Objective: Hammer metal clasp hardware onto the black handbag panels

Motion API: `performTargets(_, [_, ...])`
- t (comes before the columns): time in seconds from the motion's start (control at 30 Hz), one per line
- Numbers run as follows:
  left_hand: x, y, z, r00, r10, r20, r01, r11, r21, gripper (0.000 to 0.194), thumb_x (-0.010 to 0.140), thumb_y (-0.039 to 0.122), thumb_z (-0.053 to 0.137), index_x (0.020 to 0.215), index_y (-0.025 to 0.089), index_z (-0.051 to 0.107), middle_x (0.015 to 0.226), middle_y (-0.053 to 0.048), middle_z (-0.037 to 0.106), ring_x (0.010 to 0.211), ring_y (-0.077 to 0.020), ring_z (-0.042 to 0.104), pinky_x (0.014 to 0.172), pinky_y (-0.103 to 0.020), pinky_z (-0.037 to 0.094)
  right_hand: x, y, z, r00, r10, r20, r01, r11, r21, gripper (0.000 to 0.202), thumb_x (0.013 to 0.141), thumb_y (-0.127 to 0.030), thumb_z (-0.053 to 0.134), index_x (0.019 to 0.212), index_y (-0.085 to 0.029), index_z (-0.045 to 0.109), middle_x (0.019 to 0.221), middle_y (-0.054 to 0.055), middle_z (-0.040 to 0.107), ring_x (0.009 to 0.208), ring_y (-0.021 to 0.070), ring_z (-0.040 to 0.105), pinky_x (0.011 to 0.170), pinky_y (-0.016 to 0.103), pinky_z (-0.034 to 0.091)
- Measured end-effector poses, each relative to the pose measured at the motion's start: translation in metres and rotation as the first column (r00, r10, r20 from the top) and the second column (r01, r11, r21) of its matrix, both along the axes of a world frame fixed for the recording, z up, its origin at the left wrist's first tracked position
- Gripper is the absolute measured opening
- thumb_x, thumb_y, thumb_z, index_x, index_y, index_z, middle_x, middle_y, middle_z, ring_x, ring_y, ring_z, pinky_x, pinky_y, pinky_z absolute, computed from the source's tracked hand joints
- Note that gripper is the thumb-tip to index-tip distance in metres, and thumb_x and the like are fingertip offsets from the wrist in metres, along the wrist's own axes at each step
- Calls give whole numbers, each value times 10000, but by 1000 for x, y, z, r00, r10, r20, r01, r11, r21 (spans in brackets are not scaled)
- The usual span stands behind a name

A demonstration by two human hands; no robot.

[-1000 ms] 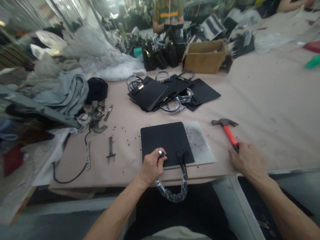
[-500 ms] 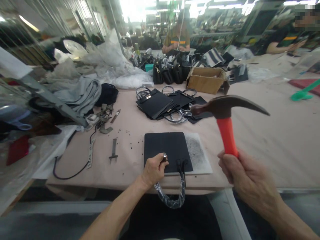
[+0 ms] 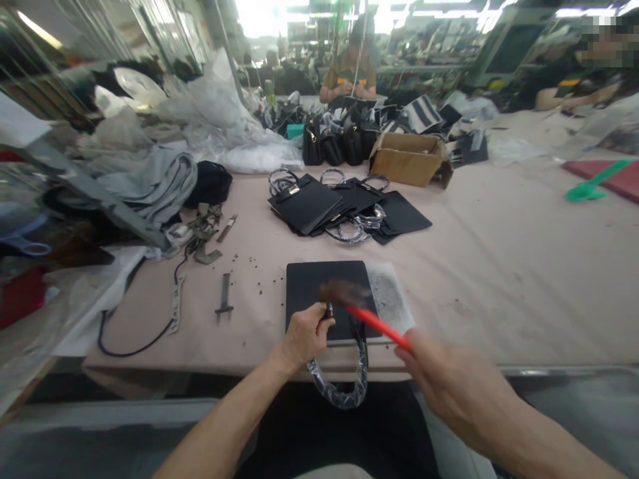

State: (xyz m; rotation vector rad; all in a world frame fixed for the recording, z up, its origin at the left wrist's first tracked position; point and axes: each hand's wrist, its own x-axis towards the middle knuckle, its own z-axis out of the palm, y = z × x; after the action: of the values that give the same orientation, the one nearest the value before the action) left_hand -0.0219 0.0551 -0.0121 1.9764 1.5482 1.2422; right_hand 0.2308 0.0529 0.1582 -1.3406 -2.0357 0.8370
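A flat black bag panel [image 3: 319, 283] lies on a white board [image 3: 392, 293] whose surface is speckled with dark marks. Its plastic-wrapped handle [image 3: 344, 398] hangs over the table's front edge. My left hand [image 3: 308, 332] is closed around a short metal punch [image 3: 328, 311], held upright on the panel near the handle's end. My right hand [image 3: 439, 366] grips the red handle of a claw hammer [image 3: 377, 324]. The hammer's head, smeared by motion, is right at the top of the punch; whether they touch I cannot tell.
More black panels with wrapped handles [image 3: 312, 205] are piled beyond. Behind them stand black bags [image 3: 313, 141] and a cardboard box [image 3: 409, 158]. A metal caliper-like tool [image 3: 225, 299] and small dark bits lie at left. A person [image 3: 349, 76] sits across the table.
My right hand has swung the hammer down and to the left, from raised at the right to the punch. My left hand keeps its hold on the punch over the panel.
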Motion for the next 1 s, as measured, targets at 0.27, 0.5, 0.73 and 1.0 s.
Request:
performTargets(0.27, [-3,-1,1,999,-37,29,38,999,-31,77,916,160,574,966,202,616,843,-31,697,765,-168,685,737,-261,537,26,36,-40,985,-12,174,42,985,-169,384,955,-544,391,723,-243,443,562,-26,471,481,131,445,460,260,345])
performTargets(0.5, [-7,-3,2,990,-43,135,51,997,-54,86,918,172,609,984,197,659,872,-19,699,782,-146,673,745,-241,534,56,87,-117,857,-364,365,465,851,-242,278,950,-352,407,770,-186,539,636,52,560,542,190,572,559,343,491])
performTargets(0.73, [-7,-3,11,995,-42,91,42,999,5,99,914,167,631,997,183,681,935,-41,708,864,-157,685,800,-255,548,22,76,-132,941,-182,286,121,968,220,409,937,-367,532,1241,-106,612,1344,222,571,1294,347,508,1096,497,402])
performTargets(1.0, [-10,-6,12,997,-66,-30,68,993,98,84,920,155,658,989,172,701,926,-52,756,853,-158,729,794,-249,587,-37,47,-157,905,98,414,-204,954,220,534,952,-365,537,1436,-141,545,1551,161,453,1458,360,340,1205,572,224])
